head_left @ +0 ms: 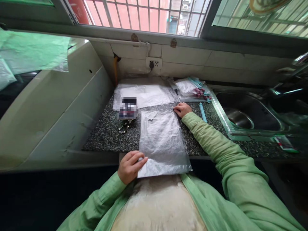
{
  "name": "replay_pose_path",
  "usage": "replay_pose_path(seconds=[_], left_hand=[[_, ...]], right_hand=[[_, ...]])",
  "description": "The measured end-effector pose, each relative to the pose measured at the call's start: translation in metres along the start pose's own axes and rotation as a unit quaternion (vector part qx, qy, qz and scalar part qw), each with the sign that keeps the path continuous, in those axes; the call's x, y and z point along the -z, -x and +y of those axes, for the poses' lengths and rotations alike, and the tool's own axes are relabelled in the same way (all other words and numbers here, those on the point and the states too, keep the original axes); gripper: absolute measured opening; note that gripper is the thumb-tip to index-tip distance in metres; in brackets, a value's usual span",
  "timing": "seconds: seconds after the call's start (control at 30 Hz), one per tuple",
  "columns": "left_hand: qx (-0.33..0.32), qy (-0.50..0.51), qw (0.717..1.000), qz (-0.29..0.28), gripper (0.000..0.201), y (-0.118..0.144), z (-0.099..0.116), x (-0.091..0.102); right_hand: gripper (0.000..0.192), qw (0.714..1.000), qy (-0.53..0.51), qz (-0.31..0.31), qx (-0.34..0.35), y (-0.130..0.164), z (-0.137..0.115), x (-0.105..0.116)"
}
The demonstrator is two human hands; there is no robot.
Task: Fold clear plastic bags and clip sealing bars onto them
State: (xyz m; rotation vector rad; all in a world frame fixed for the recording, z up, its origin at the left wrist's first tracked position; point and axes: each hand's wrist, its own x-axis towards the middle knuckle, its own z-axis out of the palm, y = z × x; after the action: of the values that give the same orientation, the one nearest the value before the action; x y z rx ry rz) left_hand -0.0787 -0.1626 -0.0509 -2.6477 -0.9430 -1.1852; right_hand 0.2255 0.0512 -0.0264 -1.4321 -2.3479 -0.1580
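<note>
A flat, clear plastic bag [163, 138] lies on the speckled countertop in front of me, its lower end hanging past the front edge. My left hand [131, 166] pinches the bag's lower left side between thumb and fingers. At the upper right corner of the bag, my right hand [183, 109] has its fingertips pressed together on the plastic. A small white label or slip [153, 116] shows near the bag's top. Just right of my right forearm rests a light blue plastic strip [203, 112].
Behind the bag lies a stack of clear plastic sheets [154, 91]. Further right sits a pouch with blue and dark pink strips [193, 88]. A blurred box [127, 108] and a small chain-like item [126, 126] are at left. The sink [252, 109] holds a metal bowl [239, 118].
</note>
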Motion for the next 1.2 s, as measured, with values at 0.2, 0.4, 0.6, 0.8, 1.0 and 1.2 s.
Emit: replay_pose_path(seconds=[0.2, 0.4, 0.6, 0.8, 1.0, 1.2], left_hand=[[0.001, -0.091, 0.996, -0.013, 0.024, -0.001, -0.010, 0.005], [0.006, -0.027, 1.000, 0.005, 0.020, -0.012, -0.019, 0.010], [0.061, 0.120, 0.991, 0.018, 0.027, -0.017, -0.014, 0.016], [0.143, 0.205, 0.968, 0.031, 0.031, -0.019, -0.004, 0.031], [0.187, 0.252, 0.948, 0.057, 0.025, -0.026, 0.005, 0.036], [0.173, 0.258, 0.948, 0.071, 0.023, -0.031, 0.009, 0.035]], right_hand=[[0.025, 0.995, 0.046, 0.041, 0.079, 0.051, 0.007, 0.037], [0.020, 0.985, 0.047, 0.039, 0.161, 0.136, -0.009, 0.073], [0.030, 0.988, 0.021, 0.029, 0.150, 0.173, -0.036, 0.079], [0.049, 0.980, 0.014, 0.005, 0.196, 0.168, -0.059, 0.070], [0.037, 0.977, 0.034, 0.093, 0.188, 0.173, -0.083, 0.057], [0.028, 0.985, -0.042, 0.117, 0.117, 0.163, -0.105, 0.052]])
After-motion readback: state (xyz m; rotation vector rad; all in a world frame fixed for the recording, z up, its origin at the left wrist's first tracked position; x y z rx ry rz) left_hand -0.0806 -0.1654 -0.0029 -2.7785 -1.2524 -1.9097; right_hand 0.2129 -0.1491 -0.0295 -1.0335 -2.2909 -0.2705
